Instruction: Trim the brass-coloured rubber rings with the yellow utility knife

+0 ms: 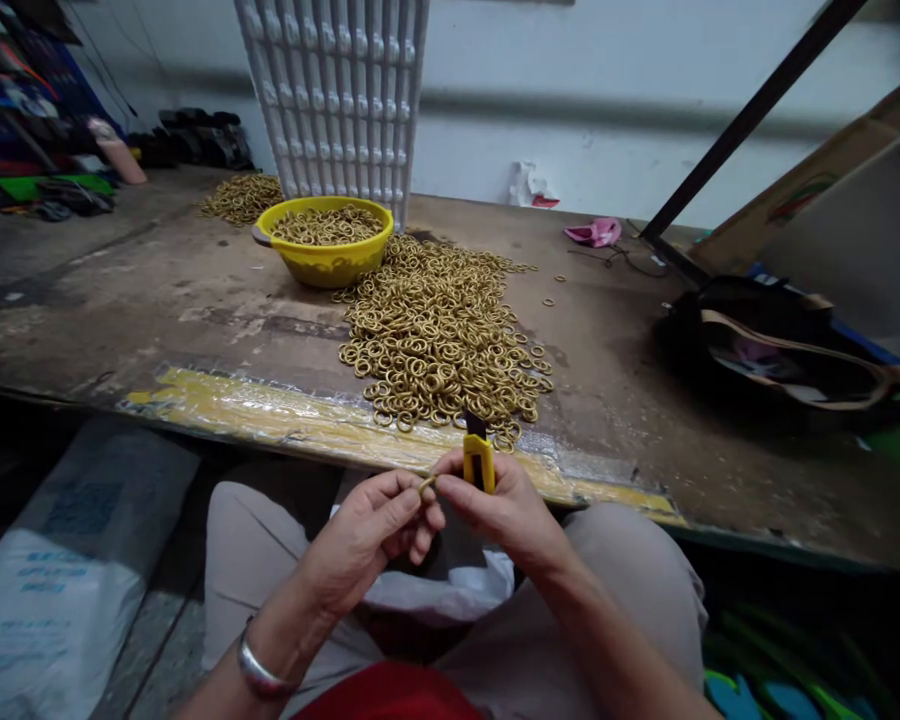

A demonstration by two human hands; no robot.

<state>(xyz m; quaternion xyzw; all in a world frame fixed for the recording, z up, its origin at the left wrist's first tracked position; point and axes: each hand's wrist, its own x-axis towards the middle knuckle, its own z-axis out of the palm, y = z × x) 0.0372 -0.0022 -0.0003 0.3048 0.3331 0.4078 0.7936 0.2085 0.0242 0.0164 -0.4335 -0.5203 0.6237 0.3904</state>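
Note:
My left hand (375,528) is closed in a pinch on a small brass ring (426,485), held over my lap just below the bench edge. My right hand (499,505) is closed around a yellow utility knife (478,455) whose black tip points up, and its fingertips meet the ring too. Directly beyond the hands lies a large heap of brass rings (439,335) on the worn wooden bench (195,290). A white plastic bag (450,590) rests on my lap beneath the hands.
A yellow bowl (328,262) full of rings stands at the heap's far left, with another ring pile (241,197) behind it and a white plastic crate (337,90) upright against the wall. A dark open bag (780,345) lies right. A white sack (52,600) sits on the floor left.

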